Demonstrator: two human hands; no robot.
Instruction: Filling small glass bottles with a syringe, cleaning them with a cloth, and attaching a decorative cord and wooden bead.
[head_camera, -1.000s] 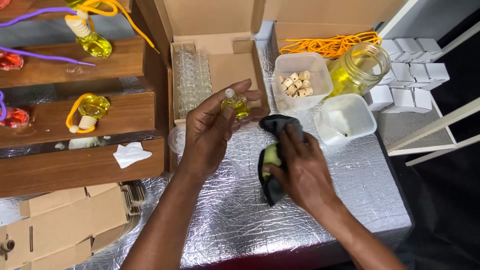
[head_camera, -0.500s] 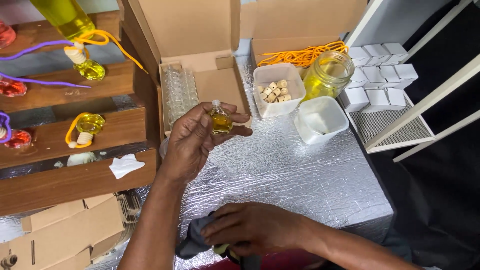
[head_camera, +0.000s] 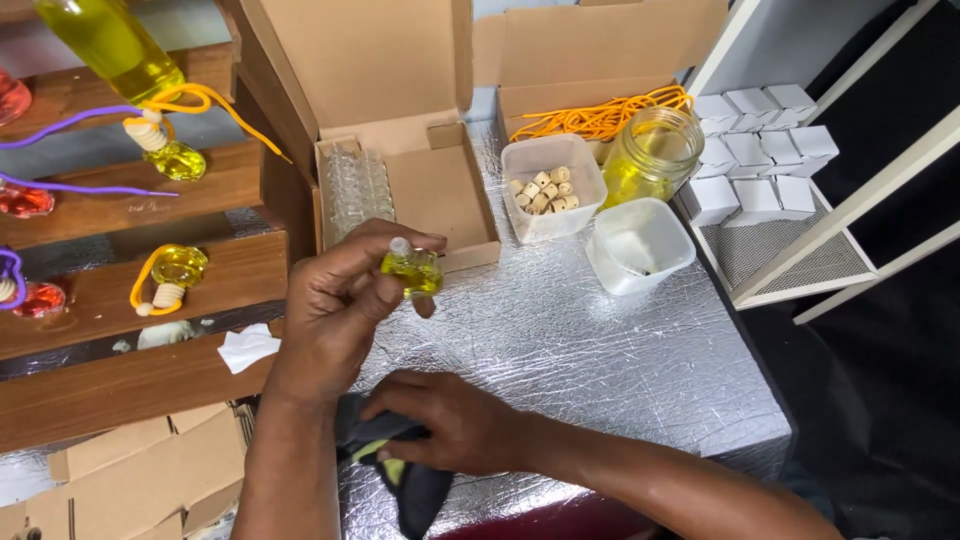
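Both arms are bare, with no sleeves showing. The left hand (head_camera: 335, 315) and the right hand (head_camera: 450, 425) wear no gloves, rings or watch. The fingers (head_camera: 385, 255) are bare too.

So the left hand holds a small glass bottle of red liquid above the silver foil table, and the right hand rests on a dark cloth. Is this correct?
Not quite: the head view shows the small glass bottle in the left hand holds yellow liquid, not red. The right hand does rest on the dark cloth on the silver foil table.
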